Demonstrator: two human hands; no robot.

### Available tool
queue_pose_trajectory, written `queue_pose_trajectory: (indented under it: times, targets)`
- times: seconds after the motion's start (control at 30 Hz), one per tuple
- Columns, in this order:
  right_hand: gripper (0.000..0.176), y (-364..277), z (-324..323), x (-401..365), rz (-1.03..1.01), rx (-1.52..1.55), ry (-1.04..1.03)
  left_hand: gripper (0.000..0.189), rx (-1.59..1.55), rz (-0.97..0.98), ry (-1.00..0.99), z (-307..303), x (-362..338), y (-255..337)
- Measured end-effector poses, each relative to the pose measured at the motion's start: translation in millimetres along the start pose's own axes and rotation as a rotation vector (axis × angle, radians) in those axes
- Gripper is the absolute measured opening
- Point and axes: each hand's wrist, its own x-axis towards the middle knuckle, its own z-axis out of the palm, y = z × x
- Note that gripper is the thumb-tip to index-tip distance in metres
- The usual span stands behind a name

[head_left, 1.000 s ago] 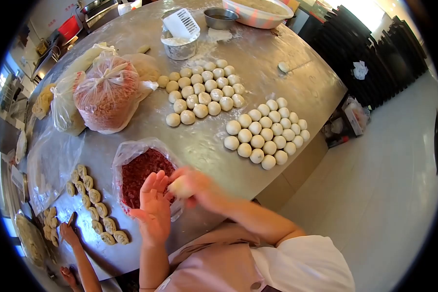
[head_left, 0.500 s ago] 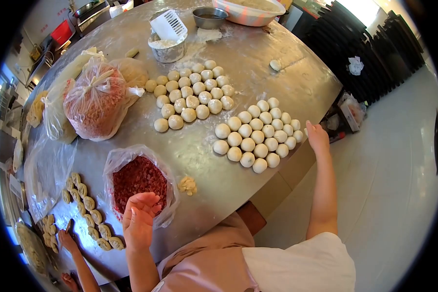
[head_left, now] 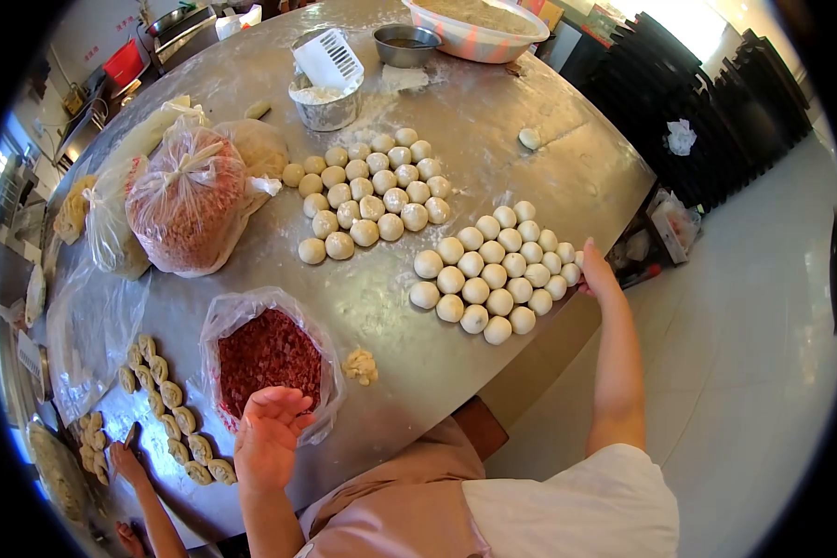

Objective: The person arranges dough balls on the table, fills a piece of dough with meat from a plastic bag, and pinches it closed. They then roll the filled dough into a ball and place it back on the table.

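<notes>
My left hand (head_left: 272,435) is held palm up with its fingers loosely extended, over the near rim of a plastic bag (head_left: 216,325) filled with red minced filling (head_left: 270,358). Nothing shows in that hand. At the table's right edge, my right hand (head_left: 600,270) has its thumb and fingers about a pale dough ball (head_left: 579,259), partly hidden, at the end of a close group of round dough balls (head_left: 495,276). A second group of floured dough balls (head_left: 372,195) lies farther back. A small lump of dough (head_left: 360,366) sits beside the filling bag.
Tied bags of filling (head_left: 188,200) stand at the left. Twisted dough pieces (head_left: 172,395) lie near a co-worker's hand (head_left: 128,462). A flour pot (head_left: 328,110) with a white scoop, a metal bowl (head_left: 406,51) and a large basin (head_left: 479,35) are at the back.
My right hand has come closer in against the end of the dough ball group, its fingers lower. My left hand has dropped slightly. The whole view has shifted a little.
</notes>
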Motion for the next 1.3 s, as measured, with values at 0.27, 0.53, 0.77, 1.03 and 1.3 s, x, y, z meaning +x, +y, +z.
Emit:
queue_pose_trajectory:
  times: [0.27,0.53,0.77,1.03,1.3]
  targets:
    - [0.055,24.8,-1.2,10.7,-0.063,0.072,-0.014,0.049,-0.080,-0.042,0.066,-21.4,-13.0,5.8]
    - [0.058,12.9,6.4,5.4,-0.061,-0.145,0.152,0.048,-0.131,-0.076,0.041,-18.5,-13.4,5.8]
    - [0.059,12.6,3.4,4.7,0.004,-0.115,0.072,0.048,-0.093,-0.088,0.119,-19.3,-18.8,5.8]
    - [0.065,-54.2,15.3,-69.7,0.022,-0.495,0.461,0.041,-0.097,-0.020,0.259,-41.2,-35.7,13.7]
    - [0.025,-115.6,113.1,-166.8,-0.834,0.153,0.097,0.027,0.577,0.407,0.713,-68.4,-41.8,2.1]
